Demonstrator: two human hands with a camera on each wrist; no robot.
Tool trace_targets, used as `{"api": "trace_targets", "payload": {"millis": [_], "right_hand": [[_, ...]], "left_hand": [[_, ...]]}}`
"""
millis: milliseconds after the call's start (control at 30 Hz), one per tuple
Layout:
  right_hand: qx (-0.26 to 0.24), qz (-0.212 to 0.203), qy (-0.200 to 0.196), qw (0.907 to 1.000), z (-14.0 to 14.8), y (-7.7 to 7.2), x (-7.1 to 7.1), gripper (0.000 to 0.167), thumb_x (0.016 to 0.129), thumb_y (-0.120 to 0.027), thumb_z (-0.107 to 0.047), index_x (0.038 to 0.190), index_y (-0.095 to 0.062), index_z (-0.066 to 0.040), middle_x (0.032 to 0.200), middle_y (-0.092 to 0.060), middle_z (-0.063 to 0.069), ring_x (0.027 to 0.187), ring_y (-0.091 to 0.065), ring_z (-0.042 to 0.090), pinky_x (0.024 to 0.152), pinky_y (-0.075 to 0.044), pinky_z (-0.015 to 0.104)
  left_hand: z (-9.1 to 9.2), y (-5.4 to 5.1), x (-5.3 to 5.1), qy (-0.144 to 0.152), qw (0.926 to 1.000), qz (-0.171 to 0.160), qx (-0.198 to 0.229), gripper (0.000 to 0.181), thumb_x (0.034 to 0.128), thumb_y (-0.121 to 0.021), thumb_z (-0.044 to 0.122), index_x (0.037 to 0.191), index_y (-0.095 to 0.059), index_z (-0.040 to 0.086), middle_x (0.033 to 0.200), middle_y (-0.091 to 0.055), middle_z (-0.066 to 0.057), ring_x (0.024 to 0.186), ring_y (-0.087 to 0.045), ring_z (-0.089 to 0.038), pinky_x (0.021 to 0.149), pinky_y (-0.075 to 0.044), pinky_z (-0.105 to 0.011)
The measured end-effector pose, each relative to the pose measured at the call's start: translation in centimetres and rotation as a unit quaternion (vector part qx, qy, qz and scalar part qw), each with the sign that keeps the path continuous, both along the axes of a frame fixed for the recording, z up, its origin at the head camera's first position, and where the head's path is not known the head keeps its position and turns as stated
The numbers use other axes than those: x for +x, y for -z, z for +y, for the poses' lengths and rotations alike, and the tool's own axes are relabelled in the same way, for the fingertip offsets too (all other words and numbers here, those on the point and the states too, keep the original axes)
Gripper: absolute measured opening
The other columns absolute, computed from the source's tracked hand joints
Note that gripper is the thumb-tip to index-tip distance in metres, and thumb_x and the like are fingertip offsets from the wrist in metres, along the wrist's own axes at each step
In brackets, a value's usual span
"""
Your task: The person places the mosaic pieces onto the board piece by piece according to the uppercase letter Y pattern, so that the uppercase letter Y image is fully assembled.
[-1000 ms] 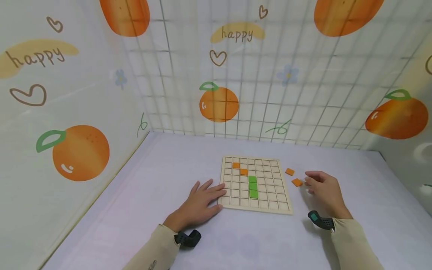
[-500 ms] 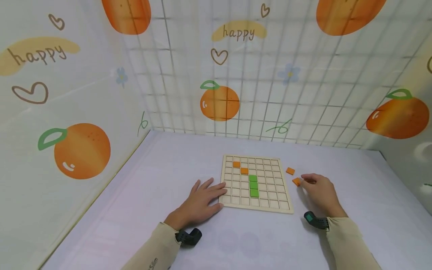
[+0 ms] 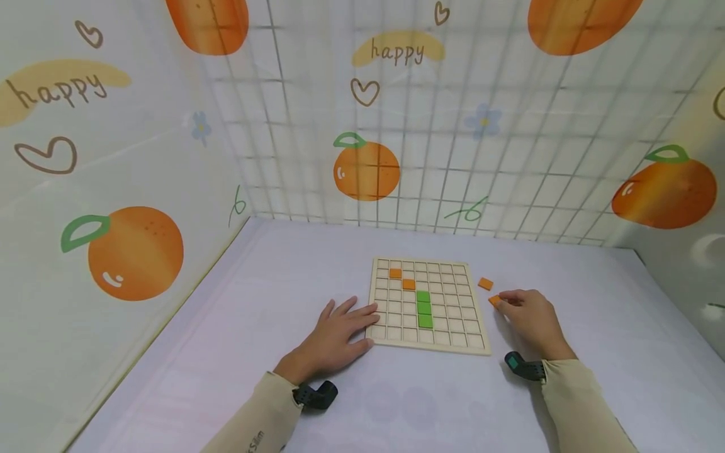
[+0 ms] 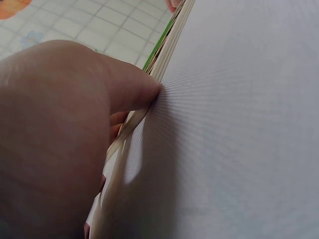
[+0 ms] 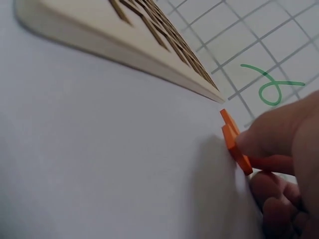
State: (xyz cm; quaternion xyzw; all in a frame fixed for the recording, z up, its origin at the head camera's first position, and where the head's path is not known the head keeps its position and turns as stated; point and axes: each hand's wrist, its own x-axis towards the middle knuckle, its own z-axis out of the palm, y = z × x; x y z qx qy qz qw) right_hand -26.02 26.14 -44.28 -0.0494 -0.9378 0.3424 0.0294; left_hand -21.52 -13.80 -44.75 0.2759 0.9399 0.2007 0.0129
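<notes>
A wooden grid board [image 3: 453,327] lies flat on the table, with two orange tiles in a diagonal and a column of green tiles [image 3: 424,308] in its squares. The left hand [image 3: 334,340] rests at the board's left edge, fingers spread and fairly straight over the rim; its thumb touches the side of the board in the left wrist view. Right of the board, the right hand [image 3: 532,318] pinches a square orange tile [image 5: 233,144] between thumb and index finger, low at the table surface. The fingers partly cover this tile. Another orange tile [image 3: 485,284] lies just beyond it.
The white table [image 3: 396,402] meets a printed cloth wall [image 3: 430,163] with a wire grid at the back. A second printed wall [image 3: 130,157] stands along the left. Both wrists wear dark bands, and the sleeves are beige.
The right hand has moved left to the nearer loose orange tile, and its thumb and index finger have closed on it. The left hand and the board have stayed put.
</notes>
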Motion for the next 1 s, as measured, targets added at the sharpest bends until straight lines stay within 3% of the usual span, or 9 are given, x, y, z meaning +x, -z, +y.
{"api": "trace_targets", "payload": {"millis": [567,833,1000], "right_hand": [[0.01,0.004,-0.014,0.9998,-0.33,-0.1,0.13,0.042,0.094,-0.066,-0.019,0.126,-0.064,0.009,0.12,-0.062,0.027,0.106,-0.058,0.038,0.084,-0.05,0.05],[0.0,-0.005,0.013,0.9999,-0.82,0.17,0.1,0.04,0.094,-0.064,-0.017,0.126,-0.059,0.006,0.119,-0.059,0.025,0.105,-0.055,0.039,0.086,-0.049,0.051],[-0.001,0.023,0.017,0.9996,-0.85,0.37,0.51,0.034,0.092,-0.066,-0.014,0.122,-0.061,0.004,0.112,-0.061,0.022,0.1,-0.056,0.036,0.083,-0.049,0.048]], "left_hand": [[-0.04,0.1,-0.03,-0.003,1.0,0.002,-0.007,0.051,0.1,-0.054,0.041,0.149,-0.051,0.027,0.158,-0.034,0.015,0.152,-0.015,-0.024,0.119,-0.001,-0.059],[-0.17,0.08,-0.03,-0.004,1.0,0.001,-0.005,0.051,0.1,-0.054,0.041,0.149,-0.051,0.026,0.158,-0.035,0.015,0.152,-0.015,-0.024,0.119,-0.001,-0.059],[-0.06,-0.11,0.06,-0.001,1.0,-0.001,-0.001,0.051,0.0999,-0.055,0.04,0.149,-0.052,0.026,0.158,-0.035,0.014,0.152,-0.015,-0.025,0.119,-0.001,-0.059]]}}
